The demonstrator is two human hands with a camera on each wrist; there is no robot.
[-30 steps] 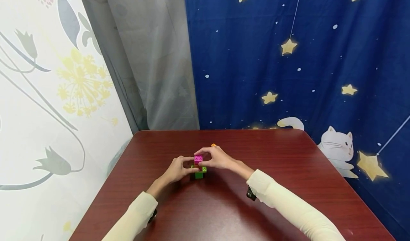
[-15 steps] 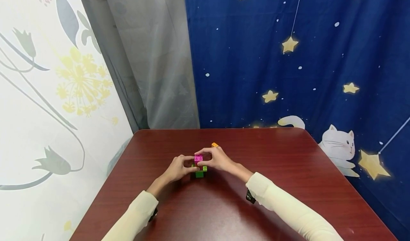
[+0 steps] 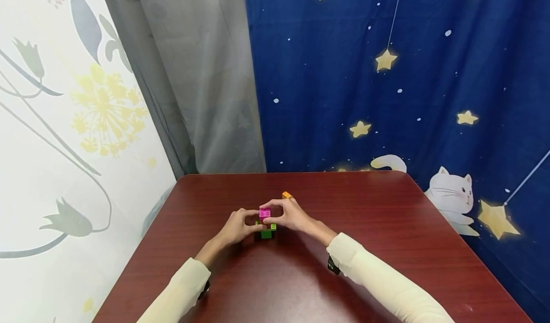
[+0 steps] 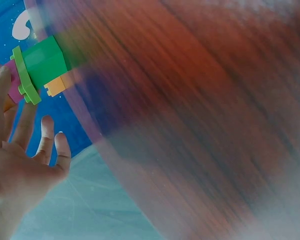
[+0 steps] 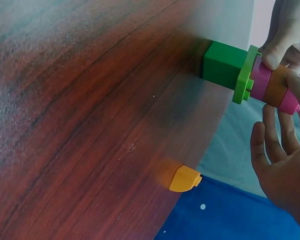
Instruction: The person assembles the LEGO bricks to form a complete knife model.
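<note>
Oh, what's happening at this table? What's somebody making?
A person is holding a small stack of toy bricks upright on the table. The left hand grips it at the purple-pink brick, and the right hand holds its upper end, at the pink top brick. A dark green block forms the base. Another brick, yellow-orange, sits apart on the table, beyond the right hand.
</note>
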